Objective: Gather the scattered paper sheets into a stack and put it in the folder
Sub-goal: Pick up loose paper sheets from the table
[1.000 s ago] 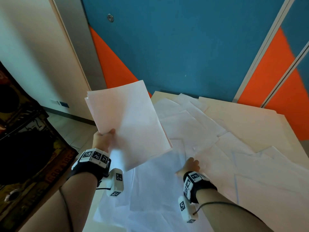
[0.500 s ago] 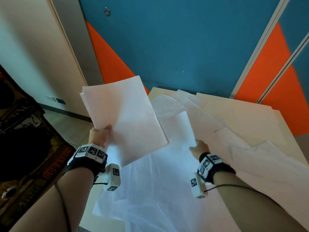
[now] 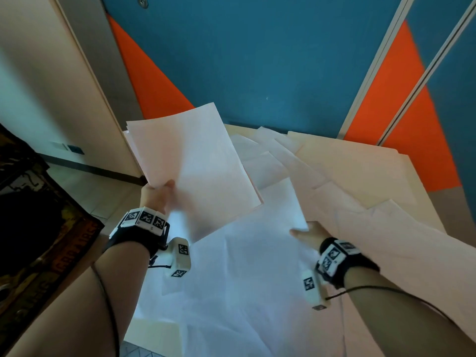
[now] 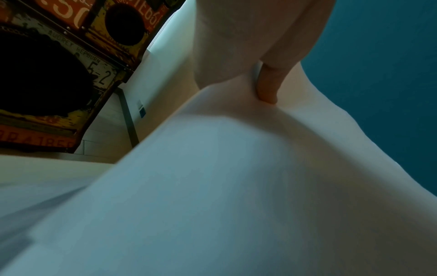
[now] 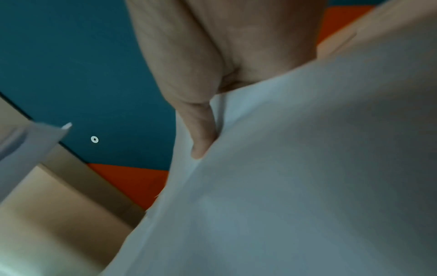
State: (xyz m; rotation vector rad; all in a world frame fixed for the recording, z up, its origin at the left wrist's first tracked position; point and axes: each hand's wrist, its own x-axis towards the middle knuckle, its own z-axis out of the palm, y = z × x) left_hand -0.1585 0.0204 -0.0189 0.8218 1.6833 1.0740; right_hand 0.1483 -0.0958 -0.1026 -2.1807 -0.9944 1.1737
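My left hand (image 3: pixel 157 195) holds a stack of white sheets (image 3: pixel 195 163) up in the air over the table's left side, thumb (image 4: pixel 267 84) pressed on the top sheet (image 4: pixel 236 186). My right hand (image 3: pixel 306 234) pinches the near corner of a single white sheet (image 3: pixel 278 210) lifted off the table, its thumb (image 5: pixel 201 134) on the paper (image 5: pixel 307 168). Several more loose sheets (image 3: pixel 244 292) lie scattered over the table. The cream folder (image 3: pixel 347 161) lies flat at the table's far right, partly under sheets.
The pale table (image 3: pixel 152 333) ends at a blue and orange wall (image 3: pixel 257 60) behind. A dark cabinet (image 3: pixel 38 228) with printed plates stands on the floor to the left. Tiled floor (image 3: pixel 87 189) shows left of the table.
My right hand moved right and took hold of a single sheet, which now rises off the table. The left hand has kept the stack raised, drifting slightly.
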